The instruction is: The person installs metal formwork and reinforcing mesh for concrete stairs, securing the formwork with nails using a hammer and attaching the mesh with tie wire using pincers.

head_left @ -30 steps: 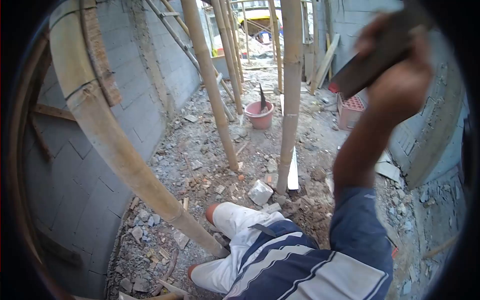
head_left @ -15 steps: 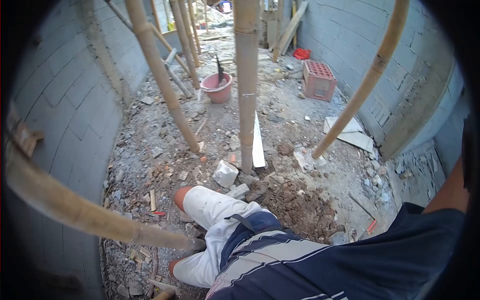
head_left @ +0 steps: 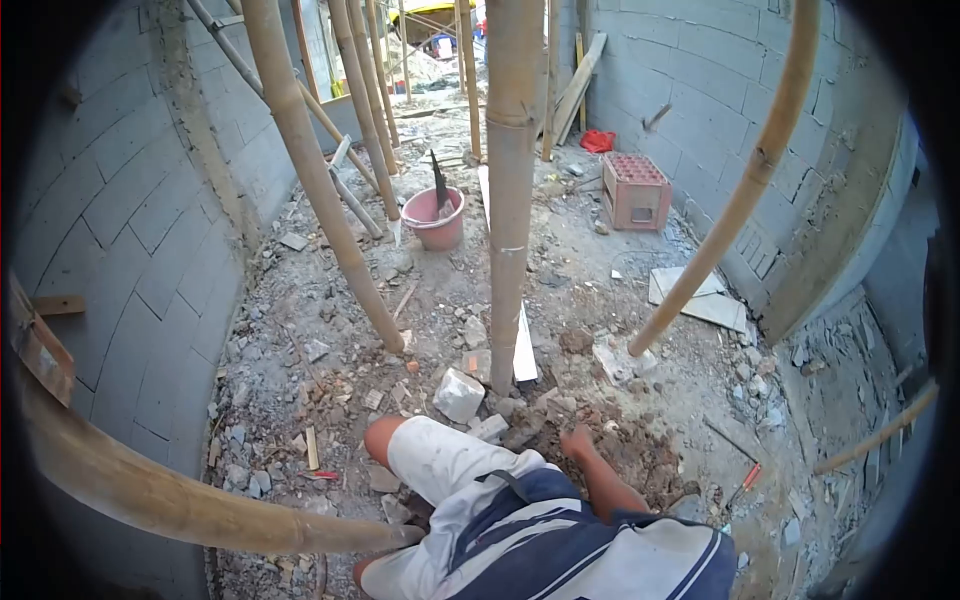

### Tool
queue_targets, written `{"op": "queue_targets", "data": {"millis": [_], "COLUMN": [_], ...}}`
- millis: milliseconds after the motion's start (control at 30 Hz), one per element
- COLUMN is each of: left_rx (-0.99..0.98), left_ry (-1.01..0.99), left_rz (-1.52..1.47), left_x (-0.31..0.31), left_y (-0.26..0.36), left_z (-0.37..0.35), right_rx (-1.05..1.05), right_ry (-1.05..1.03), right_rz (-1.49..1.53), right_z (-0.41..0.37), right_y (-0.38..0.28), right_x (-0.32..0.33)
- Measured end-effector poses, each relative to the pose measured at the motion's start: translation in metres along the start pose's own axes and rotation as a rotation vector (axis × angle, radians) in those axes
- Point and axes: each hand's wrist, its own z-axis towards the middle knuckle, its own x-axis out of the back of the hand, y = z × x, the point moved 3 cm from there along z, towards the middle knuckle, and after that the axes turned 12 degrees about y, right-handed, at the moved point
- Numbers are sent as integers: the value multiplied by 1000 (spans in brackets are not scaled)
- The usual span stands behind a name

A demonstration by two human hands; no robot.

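Observation:
My right hand (head_left: 577,442) is low over the loose brown soil (head_left: 635,450), its forearm reaching up from beside my striped shirt. The fingers look curled in; anything they hold is hidden. My left hand is out of view. A pale broken block (head_left: 459,396) lies just left of the hand, close to the foot of an upright bamboo pole (head_left: 508,250). A white strip (head_left: 524,345) stands behind that pole's base. My bent knees in white shorts (head_left: 450,455) are at the lower middle.
A bamboo pole (head_left: 200,505) crosses low on the left, and others lean at left and right. Farther back are a pink bucket (head_left: 435,228) with a dark blade in it and a red crate (head_left: 636,195). A thin red-handled tool (head_left: 750,477) lies right. Grey block walls flank the rubble.
My right arm has come down from the right edge, and the hand is now at the soil. The view has shifted, showing more of the far end and another bamboo pole at right.

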Motion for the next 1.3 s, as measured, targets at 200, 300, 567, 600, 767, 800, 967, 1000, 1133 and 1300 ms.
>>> {"op": "queue_targets", "data": {"millis": [200, 300, 567, 600, 767, 800, 967, 1000, 1133, 1300], "left_rx": [10, 12, -61, -70, -145, -165, -225, -215, 37, 300], "left_ry": [14, 27, 66, 75, 129, 151, 78, 33, -141, -269], "left_rz": [-43, -37, -36, -40, -84, -103, -18, 19, -35, 138], "left_x": [-13, -14, -10, -10, -18, -21, -17, -22, -44, 7], "left_y": [-9, -14, -7, -5, 1, 3, 16, 9, -16, 29], "left_z": [-19, -21, -7, -5, 9, 13, 24, 22, 0, 23], "right_rx": [-183, -99, 420, 529, 579, 533, 942, 1105, 1322, 1132], "right_ry": [-348, -230, -270, -275, -583, -610, -558, -410, -694, -1074], "right_rz": [-286, -244, -219, -139, 113, 170, 282, 382, 581, 849], "right_z": [27, 45, 45, 46, 10, 3, -52, -72, -149, -219], "right_y": [78, 55, -70, -80, -192, -213, -296, -308, -373, -439], "right_x": [-42, -35, -49, -63, -33, -25, -16, -15, 1, 10]}}
